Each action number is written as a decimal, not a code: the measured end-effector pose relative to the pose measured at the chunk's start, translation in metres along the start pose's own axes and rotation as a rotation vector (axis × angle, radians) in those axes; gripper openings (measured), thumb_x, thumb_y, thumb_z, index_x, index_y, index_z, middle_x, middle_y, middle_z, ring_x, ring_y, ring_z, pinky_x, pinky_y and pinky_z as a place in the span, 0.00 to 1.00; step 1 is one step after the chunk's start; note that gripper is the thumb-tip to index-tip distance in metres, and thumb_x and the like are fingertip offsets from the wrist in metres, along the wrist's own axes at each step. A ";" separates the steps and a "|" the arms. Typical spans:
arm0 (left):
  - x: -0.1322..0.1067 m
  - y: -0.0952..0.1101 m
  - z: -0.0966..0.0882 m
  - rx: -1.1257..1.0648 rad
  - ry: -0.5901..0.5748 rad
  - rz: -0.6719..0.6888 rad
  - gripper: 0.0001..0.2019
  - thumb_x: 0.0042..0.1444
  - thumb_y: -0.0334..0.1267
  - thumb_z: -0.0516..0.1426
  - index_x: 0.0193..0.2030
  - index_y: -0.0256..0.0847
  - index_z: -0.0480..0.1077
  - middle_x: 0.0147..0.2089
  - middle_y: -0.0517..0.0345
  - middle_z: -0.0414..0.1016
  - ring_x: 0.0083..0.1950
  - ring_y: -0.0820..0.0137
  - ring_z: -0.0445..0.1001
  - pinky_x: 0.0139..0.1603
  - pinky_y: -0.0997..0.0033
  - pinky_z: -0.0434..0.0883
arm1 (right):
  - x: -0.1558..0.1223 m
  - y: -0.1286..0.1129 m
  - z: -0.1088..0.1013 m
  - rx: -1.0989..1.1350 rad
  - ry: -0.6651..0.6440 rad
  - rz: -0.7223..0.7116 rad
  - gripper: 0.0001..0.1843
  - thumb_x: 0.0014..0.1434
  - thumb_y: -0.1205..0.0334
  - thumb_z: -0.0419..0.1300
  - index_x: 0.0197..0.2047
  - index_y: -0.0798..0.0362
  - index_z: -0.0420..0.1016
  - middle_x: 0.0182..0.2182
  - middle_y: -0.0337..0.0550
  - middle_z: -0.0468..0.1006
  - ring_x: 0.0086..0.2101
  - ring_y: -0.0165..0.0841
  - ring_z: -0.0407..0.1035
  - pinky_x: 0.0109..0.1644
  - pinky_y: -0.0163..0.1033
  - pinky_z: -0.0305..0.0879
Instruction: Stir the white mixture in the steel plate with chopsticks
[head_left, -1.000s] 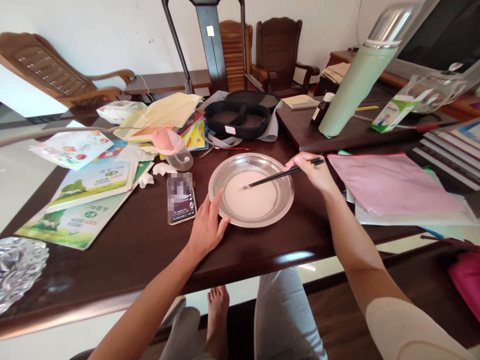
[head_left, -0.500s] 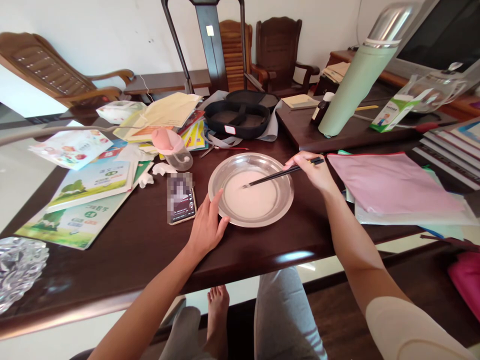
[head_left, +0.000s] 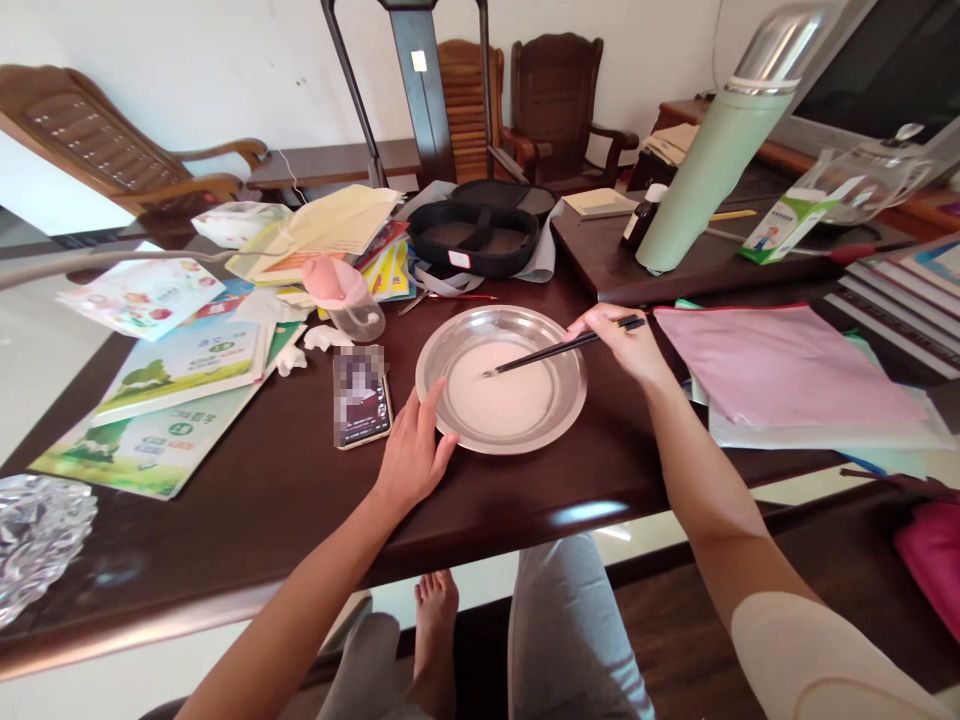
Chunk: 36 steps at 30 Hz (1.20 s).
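Observation:
A round, wide-rimmed metal bowl sits on the dark table, with a pale, milky layer covering its bottom. My left hand grips the bowl's near-left rim, with a finger over the edge and the thumb along the outer side. From the right, my right hand is closed around a pair of black chopsticks. They slant down to the left across the bowl, and their tips are at the milky layer. Just left of the bowl lies a phone with its screen lit.
Behind the phone stand a pink-lidded cup and crumpled tissues. Workbooks and a crystal dish are at the left. An open black case lies behind the bowl. A green flask and a pink pouch are on the right.
Hardly anything differs. Both hands, the bowl and the chopsticks keep nearly the same places; the picture on the phone screen has shifted slightly.

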<state>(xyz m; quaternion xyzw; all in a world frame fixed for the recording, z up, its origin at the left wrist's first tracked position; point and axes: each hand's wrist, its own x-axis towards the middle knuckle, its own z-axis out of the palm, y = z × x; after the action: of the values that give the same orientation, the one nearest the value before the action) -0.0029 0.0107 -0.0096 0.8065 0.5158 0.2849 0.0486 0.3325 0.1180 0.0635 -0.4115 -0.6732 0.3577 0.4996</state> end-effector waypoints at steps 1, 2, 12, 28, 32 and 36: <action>0.000 0.000 0.000 0.000 0.002 0.001 0.35 0.73 0.57 0.40 0.77 0.35 0.49 0.72 0.29 0.63 0.74 0.46 0.63 0.69 0.43 0.66 | 0.001 0.003 -0.003 0.002 0.066 0.002 0.24 0.61 0.36 0.64 0.28 0.47 0.83 0.27 0.41 0.85 0.34 0.40 0.81 0.49 0.46 0.75; 0.000 0.000 0.000 0.000 0.004 0.005 0.35 0.73 0.57 0.40 0.77 0.35 0.50 0.72 0.29 0.63 0.73 0.46 0.64 0.68 0.43 0.66 | 0.001 0.006 -0.006 0.021 0.133 0.006 0.24 0.61 0.37 0.64 0.26 0.47 0.82 0.25 0.41 0.84 0.31 0.39 0.80 0.47 0.46 0.75; 0.000 0.000 0.000 -0.006 0.007 0.005 0.35 0.73 0.57 0.41 0.78 0.36 0.49 0.71 0.31 0.65 0.74 0.47 0.64 0.69 0.44 0.66 | -0.002 0.000 0.005 0.046 -0.079 0.037 0.25 0.58 0.33 0.64 0.29 0.46 0.84 0.28 0.42 0.86 0.34 0.40 0.81 0.45 0.45 0.76; 0.000 0.000 -0.001 -0.002 -0.003 0.003 0.34 0.73 0.56 0.41 0.78 0.37 0.49 0.71 0.31 0.64 0.73 0.47 0.65 0.68 0.45 0.66 | -0.001 -0.002 0.007 0.023 -0.059 0.018 0.27 0.58 0.31 0.63 0.28 0.47 0.84 0.29 0.43 0.86 0.36 0.41 0.82 0.48 0.46 0.77; 0.000 -0.001 0.000 0.009 -0.009 0.004 0.35 0.73 0.57 0.40 0.78 0.37 0.49 0.72 0.32 0.64 0.73 0.47 0.64 0.68 0.45 0.66 | 0.002 0.004 -0.004 0.028 0.167 0.022 0.25 0.59 0.33 0.64 0.26 0.46 0.82 0.24 0.41 0.84 0.31 0.40 0.80 0.48 0.47 0.76; 0.000 0.000 0.000 0.020 -0.008 0.011 0.34 0.74 0.56 0.39 0.78 0.36 0.48 0.72 0.32 0.63 0.74 0.47 0.63 0.68 0.45 0.66 | 0.001 0.010 -0.009 0.109 0.171 0.052 0.26 0.59 0.34 0.64 0.23 0.46 0.80 0.19 0.39 0.80 0.25 0.39 0.78 0.41 0.47 0.76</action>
<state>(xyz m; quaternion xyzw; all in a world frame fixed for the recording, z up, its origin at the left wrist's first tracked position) -0.0036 0.0105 -0.0094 0.8109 0.5140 0.2767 0.0413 0.3425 0.1238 0.0574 -0.4298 -0.5968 0.3702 0.5675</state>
